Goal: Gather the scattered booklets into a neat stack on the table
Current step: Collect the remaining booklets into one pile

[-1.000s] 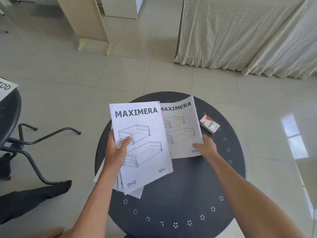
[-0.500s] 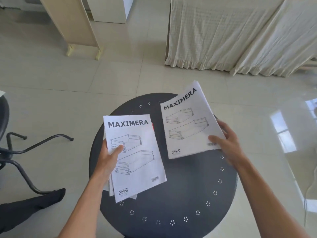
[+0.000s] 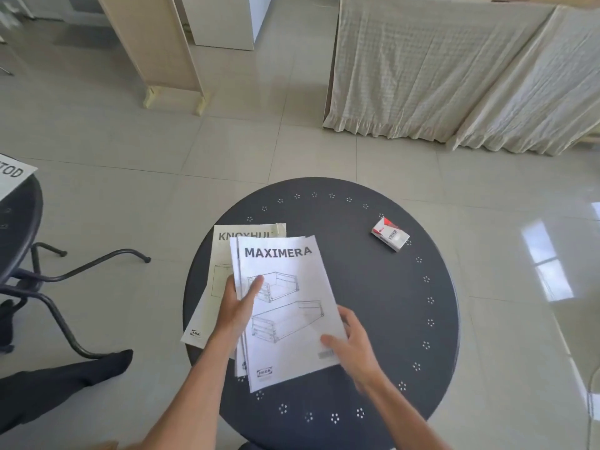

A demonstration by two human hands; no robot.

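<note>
A white MAXIMERA booklet [image 3: 285, 306] lies on top of a second white booklet whose left edge shows just beside it. Both are over the left half of the round dark table [image 3: 373, 287]. My left hand [image 3: 237, 306] grips their left edge with the thumb on the top cover. My right hand [image 3: 354, 349] holds the lower right corner of the top booklet. Under them a cream KNOXHULT booklet [image 3: 220, 258] lies flat and sticks out to the left, past the table's rim.
A small red and white box [image 3: 390, 234] lies at the table's far right. A second dark table [image 3: 16, 216] with a paper on it and a curved metal chair base [image 3: 65, 274] stand left. A dark-clothed leg [image 3: 48, 384] is on the floor. Draped cloth hangs behind.
My right hand brought its MAXIMERA booklet left and laid it on the one in my left hand. The KNOXHULT booklet underneath now shows more.
</note>
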